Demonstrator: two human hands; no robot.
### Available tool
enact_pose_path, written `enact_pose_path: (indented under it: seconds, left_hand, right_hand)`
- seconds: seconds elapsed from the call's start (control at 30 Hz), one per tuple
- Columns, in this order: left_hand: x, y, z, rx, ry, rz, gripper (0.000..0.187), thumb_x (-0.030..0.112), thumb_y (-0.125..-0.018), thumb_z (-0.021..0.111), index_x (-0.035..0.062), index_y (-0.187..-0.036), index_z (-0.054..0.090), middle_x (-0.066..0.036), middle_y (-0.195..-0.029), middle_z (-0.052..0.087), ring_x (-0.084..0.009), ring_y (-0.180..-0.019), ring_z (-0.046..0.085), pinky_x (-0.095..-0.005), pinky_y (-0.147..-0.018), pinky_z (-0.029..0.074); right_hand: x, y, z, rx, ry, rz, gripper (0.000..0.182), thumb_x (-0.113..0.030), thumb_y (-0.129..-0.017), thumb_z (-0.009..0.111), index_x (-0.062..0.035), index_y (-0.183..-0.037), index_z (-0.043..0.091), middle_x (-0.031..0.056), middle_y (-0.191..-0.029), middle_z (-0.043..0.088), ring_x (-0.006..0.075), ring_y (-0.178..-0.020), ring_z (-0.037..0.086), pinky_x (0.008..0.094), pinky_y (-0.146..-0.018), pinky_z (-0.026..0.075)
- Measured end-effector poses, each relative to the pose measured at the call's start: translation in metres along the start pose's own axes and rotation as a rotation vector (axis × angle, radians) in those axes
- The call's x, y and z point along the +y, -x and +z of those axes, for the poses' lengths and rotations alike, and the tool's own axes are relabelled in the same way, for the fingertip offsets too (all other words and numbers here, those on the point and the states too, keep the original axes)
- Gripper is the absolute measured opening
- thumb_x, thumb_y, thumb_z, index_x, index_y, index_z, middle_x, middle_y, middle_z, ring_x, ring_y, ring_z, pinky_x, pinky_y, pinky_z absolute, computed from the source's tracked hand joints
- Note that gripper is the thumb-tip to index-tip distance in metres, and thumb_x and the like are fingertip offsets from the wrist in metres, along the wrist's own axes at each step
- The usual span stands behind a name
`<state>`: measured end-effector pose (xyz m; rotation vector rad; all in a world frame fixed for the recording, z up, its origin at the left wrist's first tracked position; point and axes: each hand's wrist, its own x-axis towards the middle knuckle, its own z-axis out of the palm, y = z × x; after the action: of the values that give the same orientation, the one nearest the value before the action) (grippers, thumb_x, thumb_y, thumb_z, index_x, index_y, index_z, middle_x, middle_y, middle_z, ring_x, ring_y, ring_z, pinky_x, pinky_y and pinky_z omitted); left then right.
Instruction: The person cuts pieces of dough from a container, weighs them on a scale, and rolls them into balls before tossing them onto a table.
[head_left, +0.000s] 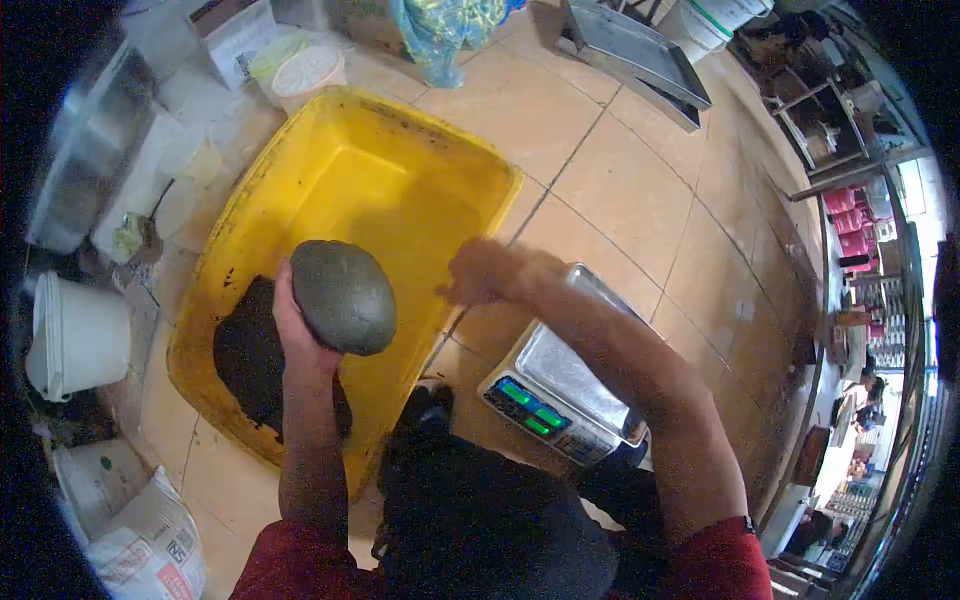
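A smooth, dark grey oval lump [345,298] with a faint crease on its surface rests in my left hand [297,318], whose fingers curve around its left side and underside. Below them stands a yellow plastic tub [470,165], with a dark mass of material [248,345] in its near left part. My right hand [487,272], smeared by motion, is over the tub's right rim, apart from the lump; its fingers cannot be made out. Under my right forearm sits a digital scale [555,385] with a metal pan and lit green displays.
White buckets [85,335] and a printed sack [150,545] line the left side. Beyond the tub are a lidded container [308,75] and a blue-green plastic bag [440,40]. Metal trays [640,55] lie on the tiled floor [660,150]. Shelving stands far right.
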<state>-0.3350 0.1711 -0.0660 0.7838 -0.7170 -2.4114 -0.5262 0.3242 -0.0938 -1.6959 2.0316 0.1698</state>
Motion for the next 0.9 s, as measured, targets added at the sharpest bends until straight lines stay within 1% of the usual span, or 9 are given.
enact_pose_path:
  seconds: [0.03, 0.13, 0.23, 0.37, 0.4, 0.47, 0.53, 0.67, 0.9]
  left_hand:
    - [0.000, 0.006, 0.007, 0.018, 0.008, -0.025, 0.044, 0.043, -0.092, 0.034, 0.0081, -0.111, 0.054, -0.011, -0.106, 0.060, -0.0275, -0.095, 0.060, -0.0448, -0.082, 0.049]
    - [0.000, 0.024, 0.034, 0.045, 0.024, -0.115, 0.045, 0.043, -0.092, 0.035, 0.0083, -0.113, 0.054, -0.010, -0.108, 0.060, -0.0265, -0.097, 0.060, -0.0455, -0.085, 0.048]
    - [-0.013, 0.025, 0.047, -0.039, 0.009, -0.210, 0.046, 0.044, -0.091, 0.037, 0.0086, -0.114, 0.054, -0.008, -0.109, 0.060, -0.0254, -0.099, 0.059, -0.0458, -0.087, 0.047]
    - [-0.052, 0.014, 0.059, -0.280, -0.016, -0.306, 0.043, 0.043, -0.092, 0.038, 0.0093, -0.112, 0.055, -0.007, -0.109, 0.060, -0.0242, -0.100, 0.059, -0.0452, -0.088, 0.046]
    - [-0.061, 0.014, 0.069, -0.323, -0.015, -0.338, 0.042, 0.042, -0.092, 0.038, 0.0096, -0.112, 0.056, -0.006, -0.109, 0.061, -0.0239, -0.099, 0.059, -0.0450, -0.087, 0.046]
    - [-0.082, 0.019, 0.093, -0.334, -0.074, -0.400, 0.041, 0.042, -0.092, 0.039, 0.0097, -0.110, 0.057, -0.007, -0.107, 0.061, -0.0236, -0.098, 0.060, -0.0444, -0.087, 0.047]
    - [-0.105, 0.021, 0.112, -0.359, -0.118, -0.461, 0.041, 0.043, -0.090, 0.043, 0.0094, -0.108, 0.058, -0.007, -0.103, 0.063, -0.0235, -0.094, 0.061, -0.0425, -0.085, 0.047]
    - [-0.147, 0.044, 0.146, -0.451, -0.341, -0.528, 0.038, 0.042, -0.089, 0.048, 0.0087, -0.103, 0.060, -0.007, -0.097, 0.064, -0.0217, -0.089, 0.062, -0.0382, -0.081, 0.049]
    - [-0.163, 0.083, 0.168, -0.695, -0.879, -0.372, 0.042, 0.038, -0.080, 0.066, 0.0041, -0.103, 0.060, -0.005, -0.099, 0.060, -0.0149, -0.094, 0.056, -0.0288, -0.085, 0.043]
  right_hand:
    - [-0.014, 0.016, 0.012, 0.175, -0.121, -0.166, 0.055, -0.046, -0.092, 0.035, -0.0038, -0.076, 0.066, 0.0164, -0.074, 0.064, 0.0276, -0.074, 0.064, 0.0379, -0.066, 0.048]
    - [-0.060, 0.088, -0.010, 0.367, -0.984, 0.338, 0.050, -0.038, -0.094, 0.038, -0.0006, -0.072, 0.063, 0.0188, -0.063, 0.058, 0.0296, -0.065, 0.060, 0.0409, -0.065, 0.046]
    - [-0.025, 0.145, 0.076, 0.985, -0.900, 0.797, 0.039, -0.035, -0.095, 0.038, -0.0007, -0.098, 0.056, 0.0224, -0.089, 0.057, 0.0319, -0.081, 0.056, 0.0428, -0.072, 0.044]
    - [-0.007, 0.206, 0.214, 0.771, -0.154, 1.202, 0.050, -0.034, -0.092, 0.041, -0.0031, -0.131, 0.034, 0.0255, -0.129, 0.037, 0.0394, -0.119, 0.039, 0.0524, -0.094, 0.035]
    - [-0.017, 0.211, 0.243, 0.521, -0.066, 1.181, 0.063, -0.037, -0.089, 0.046, -0.0025, -0.137, 0.025, 0.0252, -0.140, 0.025, 0.0429, -0.131, 0.022, 0.0601, -0.101, 0.022]
    - [0.005, 0.220, 0.266, 0.301, -0.144, 0.961, 0.068, -0.041, -0.089, 0.047, -0.0024, -0.139, 0.022, 0.0244, -0.142, 0.023, 0.0411, -0.132, 0.021, 0.0580, -0.102, 0.022]
    - [0.004, 0.228, 0.197, 0.693, -1.150, 1.012, 0.068, -0.046, -0.090, 0.046, -0.0051, -0.140, 0.025, 0.0218, -0.143, 0.026, 0.0356, -0.133, 0.024, 0.0487, -0.105, 0.025]
    - [-0.045, 0.204, 0.077, 1.239, -1.648, 0.555, 0.064, -0.046, -0.089, 0.051, -0.0054, -0.135, 0.035, 0.0181, -0.133, 0.042, 0.0308, -0.122, 0.040, 0.0353, -0.100, 0.033]
    - [-0.051, 0.220, 0.058, 1.164, -1.778, 0.789, 0.050, -0.044, -0.082, 0.062, -0.0020, -0.108, 0.059, 0.0104, -0.091, 0.062, 0.0200, -0.086, 0.057, 0.0321, -0.075, 0.046]
